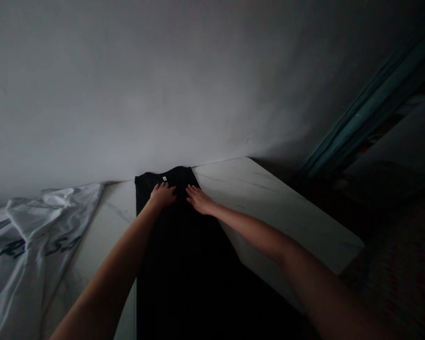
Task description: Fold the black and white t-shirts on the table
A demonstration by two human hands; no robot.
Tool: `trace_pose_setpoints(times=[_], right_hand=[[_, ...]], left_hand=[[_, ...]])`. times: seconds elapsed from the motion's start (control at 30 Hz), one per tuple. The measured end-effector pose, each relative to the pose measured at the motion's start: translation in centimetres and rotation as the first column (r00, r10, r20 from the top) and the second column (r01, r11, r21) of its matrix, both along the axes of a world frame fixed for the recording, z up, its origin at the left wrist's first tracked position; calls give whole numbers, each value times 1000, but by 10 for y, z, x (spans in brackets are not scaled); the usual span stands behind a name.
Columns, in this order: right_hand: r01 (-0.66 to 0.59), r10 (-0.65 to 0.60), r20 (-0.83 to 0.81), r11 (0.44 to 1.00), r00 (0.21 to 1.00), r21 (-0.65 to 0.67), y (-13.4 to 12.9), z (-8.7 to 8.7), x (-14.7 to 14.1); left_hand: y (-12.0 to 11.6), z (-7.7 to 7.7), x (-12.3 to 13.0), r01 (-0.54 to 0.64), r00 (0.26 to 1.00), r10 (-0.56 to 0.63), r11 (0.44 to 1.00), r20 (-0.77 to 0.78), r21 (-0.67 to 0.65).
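Observation:
A black garment [180, 264], likely a T-shirt, lies flat and lengthwise on a white marble-patterned table [269, 203], with its collar at the far end by the wall. A small white neck label [165, 178] shows inside the collar. My left hand [162, 196] rests palm down on the cloth just below the label. My right hand [199, 199] lies flat beside it, its fingertips on the cloth near the garment's right edge. Neither hand grips the fabric.
A crumpled white plastic sheet [31, 241] with dark lettering lies at the left, beside the table. A grey wall [163, 85] runs along the table's far edge. A teal curtain [371, 104] hangs at the upper right. The table's right edge drops to a dark floor area.

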State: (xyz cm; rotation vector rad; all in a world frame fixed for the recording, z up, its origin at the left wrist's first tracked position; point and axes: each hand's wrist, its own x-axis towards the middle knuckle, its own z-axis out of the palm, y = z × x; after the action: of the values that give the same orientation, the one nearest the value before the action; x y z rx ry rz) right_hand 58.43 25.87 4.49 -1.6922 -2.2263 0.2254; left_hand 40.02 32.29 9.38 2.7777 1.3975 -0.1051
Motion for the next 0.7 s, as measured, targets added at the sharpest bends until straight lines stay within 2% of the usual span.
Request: trace_pose_setpoints(times=[0.1, 0.2, 0.27, 0.33, 0.4, 0.5, 0.6, 0.7], right_hand=[[29, -29, -26, 1000, 999, -7, -54, 7, 10], [99, -98, -17, 994, 995, 42, -110, 27, 12], [114, -116, 10, 990, 993, 79, -143, 41, 5], [112, -119, 58, 988, 991, 104, -166, 51, -7], [140, -148, 101, 987, 984, 84, -177, 58, -21], [240, -232, 136, 970, 963, -40, -182, 64, -39], [320, -298, 166, 939, 940, -127, -186, 72, -49], [349, -321, 172, 922, 931, -165, -198, 83, -50]], left_hand=[[-27, 7, 14, 179, 982, -180, 983, 52, 33], [-58, 2, 17, 347, 932, -348, 937, 105, 21], [-72, -2, 16, 346, 928, -349, 937, 127, 44], [-79, -5, 18, 293, 940, -301, 953, 160, 75], [-81, -6, 23, 234, 948, -250, 967, 198, 101], [-82, -8, 35, 169, 959, -194, 977, 208, 131], [-81, -11, 43, 122, 975, -144, 983, 166, 140], [-77, -10, 45, 114, 987, -125, 987, 98, 109]])
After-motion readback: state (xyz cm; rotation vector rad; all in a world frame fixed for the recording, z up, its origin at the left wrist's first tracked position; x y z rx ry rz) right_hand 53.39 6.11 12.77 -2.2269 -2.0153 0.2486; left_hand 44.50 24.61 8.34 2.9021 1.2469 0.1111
